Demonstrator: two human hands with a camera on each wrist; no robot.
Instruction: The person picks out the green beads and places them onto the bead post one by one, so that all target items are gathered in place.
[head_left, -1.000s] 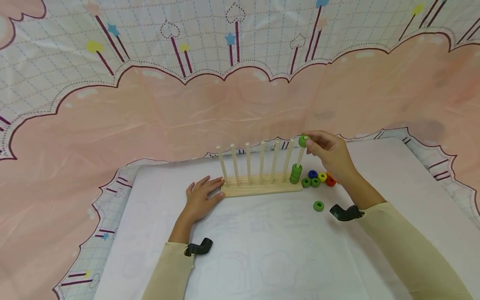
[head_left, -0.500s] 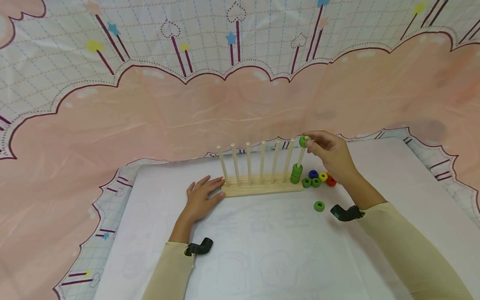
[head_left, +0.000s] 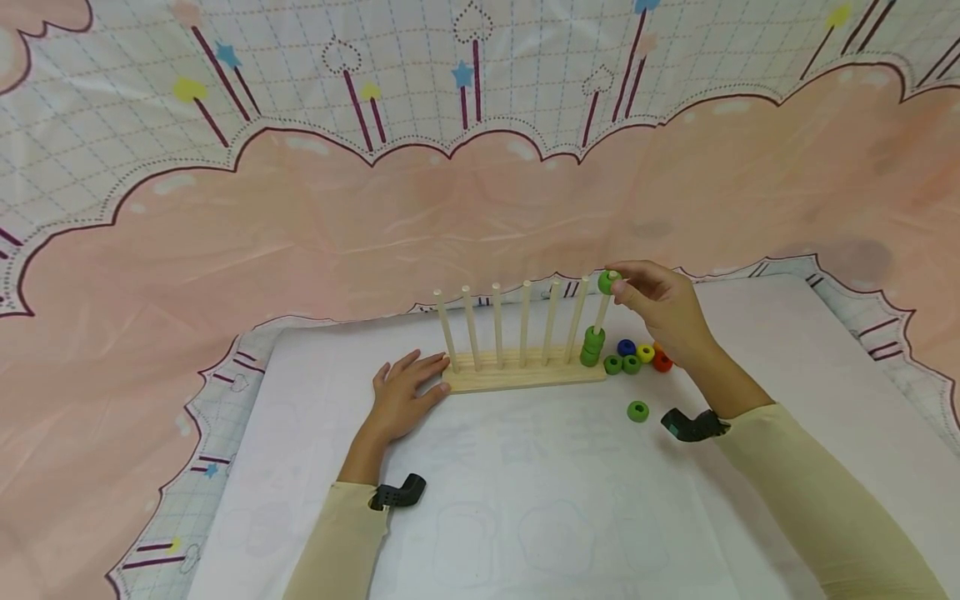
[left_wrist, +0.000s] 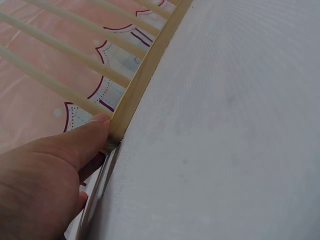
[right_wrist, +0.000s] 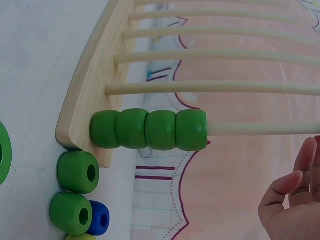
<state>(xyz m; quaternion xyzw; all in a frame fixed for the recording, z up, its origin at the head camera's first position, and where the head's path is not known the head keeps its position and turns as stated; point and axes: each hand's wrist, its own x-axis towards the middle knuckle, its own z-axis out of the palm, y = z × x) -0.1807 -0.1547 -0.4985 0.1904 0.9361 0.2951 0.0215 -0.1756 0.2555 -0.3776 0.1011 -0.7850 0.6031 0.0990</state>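
My left hand (head_left: 408, 396) holds the left end of the wooden base of a peg rack (head_left: 525, 382), its thumb (left_wrist: 92, 132) on the near corner by the first peg. My right hand (head_left: 663, 308) pinches a green bead (head_left: 606, 283) at the tip of the rightmost peg, whose end pokes up through the hole. A stack of green beads (head_left: 592, 348) sits low on that peg, also plain in the right wrist view (right_wrist: 150, 130). In that view my thumb and fingers (right_wrist: 282, 187) show beside the outer peg, and the bead at the tip is not visible.
Right of the rack lie loose green beads (head_left: 622, 365), a blue bead (head_left: 626, 348), a yellow bead (head_left: 645, 355) and a red bead (head_left: 662, 362). A lone green bead (head_left: 637, 412) lies nearer me. The white tabletop (head_left: 525, 500) meets a pink patterned cloth (head_left: 375, 242) behind.
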